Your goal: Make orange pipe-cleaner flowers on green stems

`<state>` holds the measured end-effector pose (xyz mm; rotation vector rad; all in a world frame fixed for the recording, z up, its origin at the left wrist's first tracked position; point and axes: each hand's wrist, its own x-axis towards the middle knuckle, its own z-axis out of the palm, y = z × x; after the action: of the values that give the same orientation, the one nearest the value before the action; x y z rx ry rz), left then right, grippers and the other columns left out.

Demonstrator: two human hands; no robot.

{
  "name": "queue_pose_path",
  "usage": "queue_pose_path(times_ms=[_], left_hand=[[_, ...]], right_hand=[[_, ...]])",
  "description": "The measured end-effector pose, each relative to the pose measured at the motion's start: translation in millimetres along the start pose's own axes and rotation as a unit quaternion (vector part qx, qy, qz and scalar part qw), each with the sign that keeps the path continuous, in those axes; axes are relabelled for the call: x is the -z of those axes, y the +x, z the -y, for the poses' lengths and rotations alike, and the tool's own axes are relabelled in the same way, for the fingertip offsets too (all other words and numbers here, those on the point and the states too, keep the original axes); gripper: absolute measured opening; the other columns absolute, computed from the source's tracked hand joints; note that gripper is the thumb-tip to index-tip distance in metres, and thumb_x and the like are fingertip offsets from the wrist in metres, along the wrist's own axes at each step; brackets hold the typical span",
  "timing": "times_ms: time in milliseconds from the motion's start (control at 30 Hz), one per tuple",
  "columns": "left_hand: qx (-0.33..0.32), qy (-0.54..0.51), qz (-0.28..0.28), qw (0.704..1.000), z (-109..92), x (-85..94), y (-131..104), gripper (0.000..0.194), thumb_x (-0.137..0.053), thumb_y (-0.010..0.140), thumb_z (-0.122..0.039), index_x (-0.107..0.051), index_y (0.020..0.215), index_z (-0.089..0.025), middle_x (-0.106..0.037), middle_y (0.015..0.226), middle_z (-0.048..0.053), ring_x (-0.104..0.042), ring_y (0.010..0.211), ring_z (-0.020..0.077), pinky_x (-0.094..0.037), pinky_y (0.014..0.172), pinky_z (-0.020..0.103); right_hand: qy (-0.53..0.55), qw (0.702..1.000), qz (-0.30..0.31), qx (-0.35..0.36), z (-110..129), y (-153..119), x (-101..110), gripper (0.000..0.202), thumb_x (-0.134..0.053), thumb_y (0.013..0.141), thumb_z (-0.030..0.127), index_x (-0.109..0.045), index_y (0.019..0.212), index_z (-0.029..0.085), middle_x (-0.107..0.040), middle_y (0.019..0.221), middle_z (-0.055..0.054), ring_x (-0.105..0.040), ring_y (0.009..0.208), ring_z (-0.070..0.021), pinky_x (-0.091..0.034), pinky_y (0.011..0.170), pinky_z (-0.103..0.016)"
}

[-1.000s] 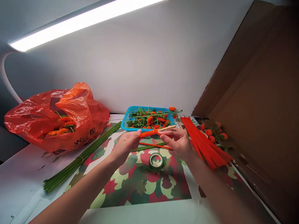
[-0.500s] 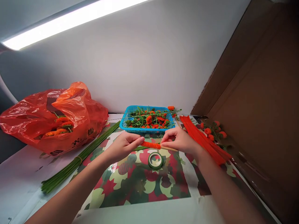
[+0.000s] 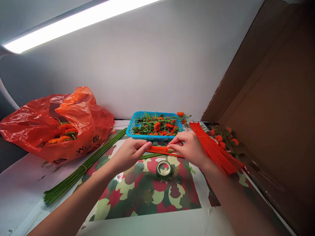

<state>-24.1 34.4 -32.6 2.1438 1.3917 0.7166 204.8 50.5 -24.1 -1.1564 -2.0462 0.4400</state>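
Observation:
An orange fuzzy coil (image 3: 158, 148) wound round a thin wooden stick spans the gap between my hands. My left hand (image 3: 133, 151) pinches its left end, thumb and fingers together. At the coil's right end, my right hand (image 3: 188, 147) is closed in a pinch; exactly what lies between its fingertips is too small to tell. A straight orange strand (image 3: 169, 154) runs just below the coil. Green tape on a white-cored roll (image 3: 163, 168) lies nearer me on the patterned mat (image 3: 147, 196).
Behind my hands stands a blue basket (image 3: 130, 131) of orange and green flower pieces. A red plastic bag (image 3: 95, 118) and green stems (image 3: 86, 164) lie left. Orange strips (image 3: 211, 147), flowers (image 3: 222, 139) and a cardboard panel (image 3: 270, 98) are right.
My right hand has shifted slightly left and up, covering more of the stick. The coil has risen a little, and a straight orange strand now shows below it.

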Motion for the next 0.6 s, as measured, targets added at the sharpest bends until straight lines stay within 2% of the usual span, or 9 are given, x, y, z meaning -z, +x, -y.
queue_pose_path(times_ms=[467, 600], left_hand=[[0.004, 0.004, -0.014, 1.000, 1.5, -3.6, -0.9, 0.043, -0.033, 0.092, -0.045, -0.031, 0.058, -0.020, -0.027, 0.056, -0.005, -0.028, 0.051, 0.0102, -0.022, 0.050, 0.024], [0.019, 0.018, -0.051, 0.998, -0.5, -6.0, -0.6, 0.042, -0.036, 0.091, -0.045, -0.033, 0.058, -0.020, -0.030, 0.054, -0.005, -0.029, 0.051, 0.0105, -0.022, 0.050, 0.024]], right_hand=[[-0.013, 1.000, -0.003, 0.014, 1.4, -0.1, 1.4, 0.012, -0.075, 0.076, 0.022, -0.070, 0.066, 0.023, -0.067, 0.065, 0.006, -0.055, 0.063, -0.0115, -0.027, 0.077, -0.033], [-0.053, 0.998, -0.021, 0.030, 4.5, -0.8, -0.2, 0.014, -0.068, 0.083, 0.020, -0.068, 0.069, 0.022, -0.068, 0.069, 0.004, -0.058, 0.069, -0.0128, -0.026, 0.078, -0.033]])
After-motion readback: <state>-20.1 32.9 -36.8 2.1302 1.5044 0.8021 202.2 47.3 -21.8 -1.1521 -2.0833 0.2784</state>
